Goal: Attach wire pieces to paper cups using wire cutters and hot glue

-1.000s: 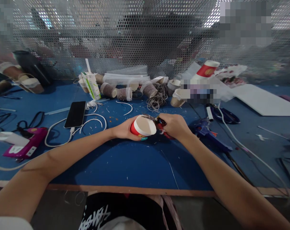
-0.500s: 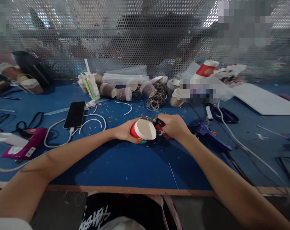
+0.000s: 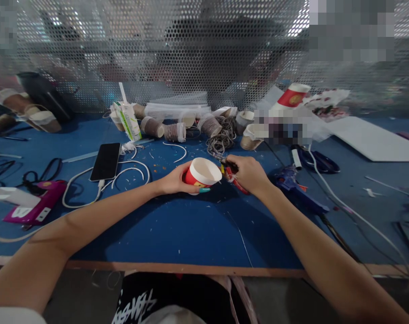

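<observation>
The paper cup (image 3: 202,173) is held by the left hand (image 3: 174,180), whose fingers are curled closely around its side, the thumb laid on the near wall and one fingertip with a teal nail seen under the base. The cup is kept just above the blue table (image 3: 177,229), in the middle of the view, between the two hands. The right hand (image 3: 248,173) is closed around the red handles of a pair of scissors (image 3: 232,176); the fingers are bent tight, and whether the blades are parted cannot be told. Compared with half a second before, the cup has been turned more upright, so that its round mouth is now shown from above. The blades, which were lying over the rim, have been drawn off to the right and are now just beside it. The cup is made of thin paper, red outside with a white band at the rim and a pale smooth inside. The table top is covered with small white scraps and curved paper strips (image 3: 177,150). A dark flat phone (image 3: 106,161) is lying to the left, a tangle of rough brown twine (image 3: 221,140) is seen behind the hands, and a blue glue gun (image 3: 294,186) is lying near the right hand.
</observation>
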Tool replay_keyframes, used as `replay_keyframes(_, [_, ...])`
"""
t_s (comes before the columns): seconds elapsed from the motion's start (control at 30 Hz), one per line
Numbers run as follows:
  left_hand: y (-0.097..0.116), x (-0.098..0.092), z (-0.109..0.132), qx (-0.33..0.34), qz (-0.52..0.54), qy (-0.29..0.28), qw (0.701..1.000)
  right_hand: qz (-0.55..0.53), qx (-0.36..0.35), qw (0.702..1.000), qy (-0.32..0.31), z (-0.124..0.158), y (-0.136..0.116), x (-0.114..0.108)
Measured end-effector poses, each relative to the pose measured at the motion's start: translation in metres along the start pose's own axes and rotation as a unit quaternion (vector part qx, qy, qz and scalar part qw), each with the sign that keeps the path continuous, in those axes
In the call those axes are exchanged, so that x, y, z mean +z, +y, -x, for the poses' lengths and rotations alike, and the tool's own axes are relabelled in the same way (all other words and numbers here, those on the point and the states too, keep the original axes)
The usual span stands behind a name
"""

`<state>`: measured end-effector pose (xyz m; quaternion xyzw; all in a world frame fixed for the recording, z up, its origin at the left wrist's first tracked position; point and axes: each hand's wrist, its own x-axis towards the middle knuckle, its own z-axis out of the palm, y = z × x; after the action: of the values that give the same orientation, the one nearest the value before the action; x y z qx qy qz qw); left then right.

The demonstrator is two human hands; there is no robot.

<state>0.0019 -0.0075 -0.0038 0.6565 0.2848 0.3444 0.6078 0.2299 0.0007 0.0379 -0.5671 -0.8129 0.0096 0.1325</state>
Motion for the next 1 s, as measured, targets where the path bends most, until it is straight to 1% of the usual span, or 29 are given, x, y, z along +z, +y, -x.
replay_keyframes(0.17, [0.001, -0.001, -0.001, 0.003, -0.017, -0.012, 1.0, 0.054, -0.014, 0.997, -0.047, 0.001, -0.005, -0.003])
replay_keyframes(0.3, [0.0, -0.001, -0.001, 0.017, -0.03, -0.014, 0.999, 0.079, -0.018, 0.996, -0.042, 0.001, -0.005, -0.003])
replay_keyframes(0.43, [0.0, 0.0, -0.001, 0.029, -0.021, -0.023, 0.999, 0.079, -0.033, 0.996, -0.035, 0.003, -0.008, -0.003])
replay_keyframes(0.67, [0.004, 0.0, 0.002, -0.022, 0.084, -0.035, 0.996, 0.077, -0.038, 0.995, -0.049, 0.003, -0.009, -0.002])
replay_keyframes(0.87, [0.01, 0.001, 0.003, -0.027, 0.076, -0.05, 0.996, 0.072, -0.065, 0.994, -0.06, 0.002, -0.007, 0.002])
replay_keyframes(1.0, [0.011, 0.001, 0.004, -0.032, 0.072, -0.057, 0.995, 0.078, -0.066, 0.994, -0.049, 0.003, -0.008, 0.002])
